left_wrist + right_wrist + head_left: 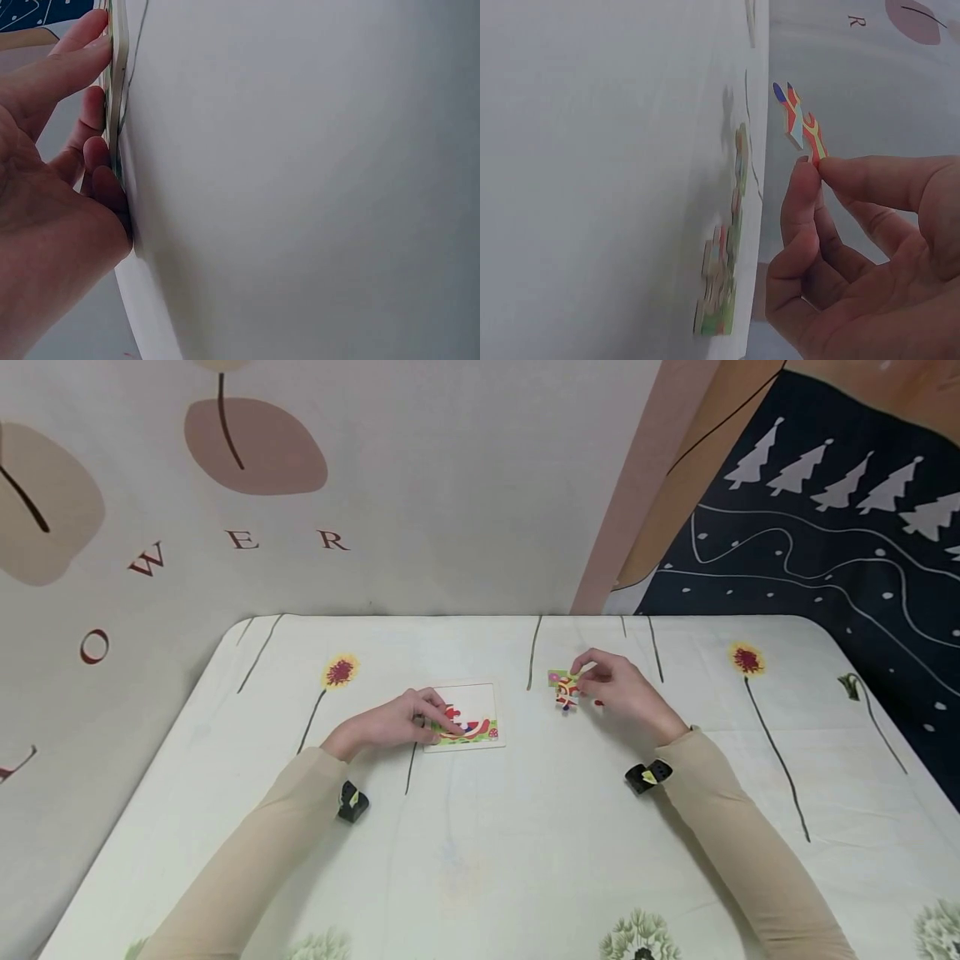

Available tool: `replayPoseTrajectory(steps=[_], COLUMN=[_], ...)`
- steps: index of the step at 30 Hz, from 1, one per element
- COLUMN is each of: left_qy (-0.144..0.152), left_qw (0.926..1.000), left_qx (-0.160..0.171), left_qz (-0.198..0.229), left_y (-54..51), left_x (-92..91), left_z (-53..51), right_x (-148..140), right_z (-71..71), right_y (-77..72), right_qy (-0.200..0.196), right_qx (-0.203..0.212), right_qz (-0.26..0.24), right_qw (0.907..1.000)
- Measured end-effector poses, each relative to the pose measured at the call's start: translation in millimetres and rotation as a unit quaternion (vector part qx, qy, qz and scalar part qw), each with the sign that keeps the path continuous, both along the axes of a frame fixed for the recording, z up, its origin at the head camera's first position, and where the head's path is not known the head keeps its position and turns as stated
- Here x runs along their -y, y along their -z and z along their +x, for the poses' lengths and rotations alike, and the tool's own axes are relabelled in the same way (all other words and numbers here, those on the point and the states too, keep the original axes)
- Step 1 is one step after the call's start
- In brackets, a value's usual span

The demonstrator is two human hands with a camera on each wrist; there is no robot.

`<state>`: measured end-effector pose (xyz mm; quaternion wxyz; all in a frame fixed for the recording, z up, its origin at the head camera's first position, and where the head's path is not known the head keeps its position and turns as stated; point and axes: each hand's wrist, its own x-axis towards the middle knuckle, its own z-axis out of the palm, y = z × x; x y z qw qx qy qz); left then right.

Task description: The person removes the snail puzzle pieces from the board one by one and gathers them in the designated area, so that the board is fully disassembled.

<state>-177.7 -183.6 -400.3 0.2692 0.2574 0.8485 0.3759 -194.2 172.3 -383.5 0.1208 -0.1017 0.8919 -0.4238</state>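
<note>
A square wooden puzzle board (480,699) lies on the table. Its lower part is filled with colourful pieces, while its upper part shows bare white. My left hand (397,721) rests on the board's left side, fingers extended over the pieces; the left wrist view shows the fingertips against the board (118,82), seen edge-on. To the right, my right hand (621,692) pinches a red, yellow, white and blue puzzle piece (796,120) between thumb and index finger, raised above the table. Loose puzzle pieces (721,300) lie on the table beneath that hand, partly hidden by it in the head view.
A white cloth with printed flowers (746,658) covers the table (525,843). Behind it hangs a pale printed backdrop (465,493), with a dark panel of white trees at the right. Each wrist wears a small black device (648,775).
</note>
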Motion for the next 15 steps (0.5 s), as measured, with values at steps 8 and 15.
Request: replayPoseTrajectory(steps=[8, 15], left_qy=[-0.001, -0.006], left_qw=[1.0, 0.9999], left_qx=[-0.006, -0.005], left_qz=[-0.003, -0.01], left_y=[1.4, 0.1], left_x=[0.3, -0.1], left_z=[-0.1, 0.6], right_x=[-9.9, -15.5], right_z=[-2.2, -4.1], right_y=[2.0, 4.8], right_qy=[-0.004, -0.011], right_qx=[-0.004, -0.002], right_qz=[0.024, 0.03], right_qw=[0.9997, 0.9995])
